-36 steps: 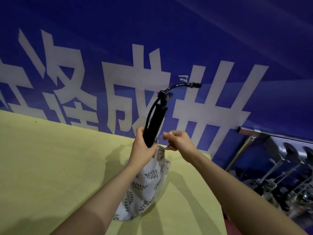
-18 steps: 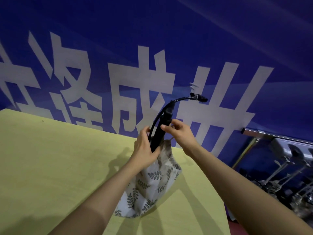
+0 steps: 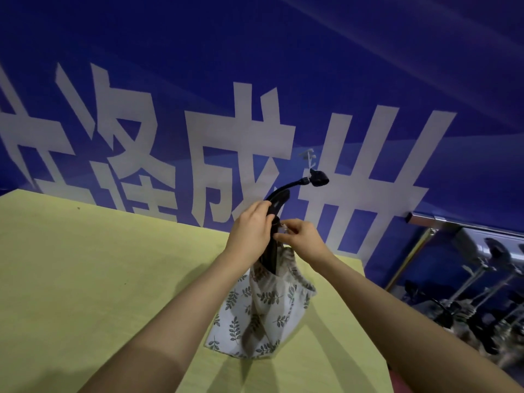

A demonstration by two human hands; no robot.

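Pump [image 3: 278, 199] stands in the leafy bag [image 3: 266, 304] because your left hand [image 3: 249, 231] grips it and your right hand [image 3: 302, 241] pinches the rim.

A broad stretch of yellow tabletop [image 3: 85, 279] is spreading left of the leaf-print pouch [image 3: 263, 316], giving room to pass. The blue banner [image 3: 255, 80] is walling off the far edge just behind the black pump [image 3: 277, 200]. A metal rail [image 3: 465, 224] and clustered stands [image 3: 482, 290] are crowding the right side.

Left hand [image 3: 249, 231] round black pump [image 3: 279, 198] half inside leaf-print bag [image 3: 263, 313] on table [image 3: 85, 279], right hand [image 3: 304, 243] at drawstring [image 3: 284, 227]
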